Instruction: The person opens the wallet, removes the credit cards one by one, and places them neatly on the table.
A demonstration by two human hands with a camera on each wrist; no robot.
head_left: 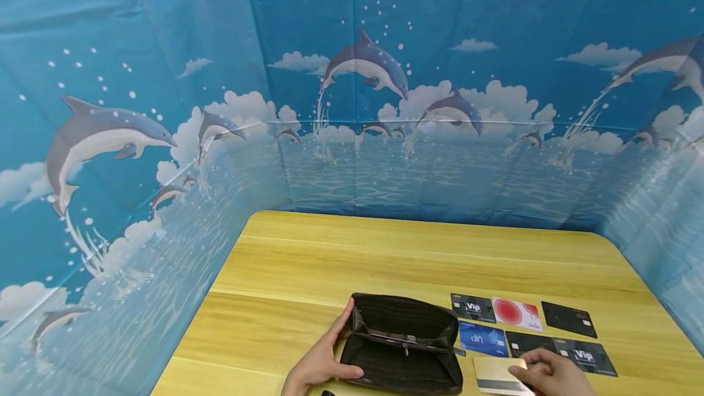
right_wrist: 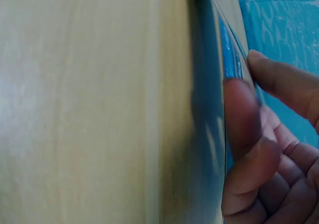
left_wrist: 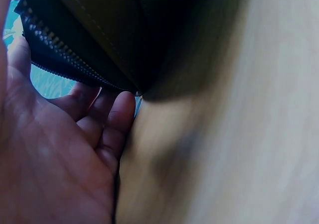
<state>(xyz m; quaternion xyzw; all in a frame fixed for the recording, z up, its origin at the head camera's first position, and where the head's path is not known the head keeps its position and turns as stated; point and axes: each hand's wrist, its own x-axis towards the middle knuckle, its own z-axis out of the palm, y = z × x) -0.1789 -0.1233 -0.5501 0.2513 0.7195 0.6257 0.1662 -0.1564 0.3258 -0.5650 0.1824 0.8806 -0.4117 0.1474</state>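
A black zip wallet (head_left: 404,344) lies open on the yellow wooden table (head_left: 385,255) near its front edge. My left hand (head_left: 324,359) holds the wallet's left end, thumb on the lower flap and fingers along the upper edge; the left wrist view shows the zipper edge of the wallet (left_wrist: 75,55) against my fingers (left_wrist: 107,119). My right hand (head_left: 550,371) pinches a pale gold card (head_left: 497,374) just right of the wallet. In the right wrist view this card (right_wrist: 214,134) appears edge-on between thumb and fingers (right_wrist: 244,129).
Several cards lie in two rows right of the wallet: black VIP card (head_left: 473,307), white card with red circles (head_left: 517,313), black card (head_left: 569,318), blue card (head_left: 484,339), dark card (head_left: 530,342), another VIP card (head_left: 585,356). Blue dolphin-print sheets (head_left: 352,78) wall the table.
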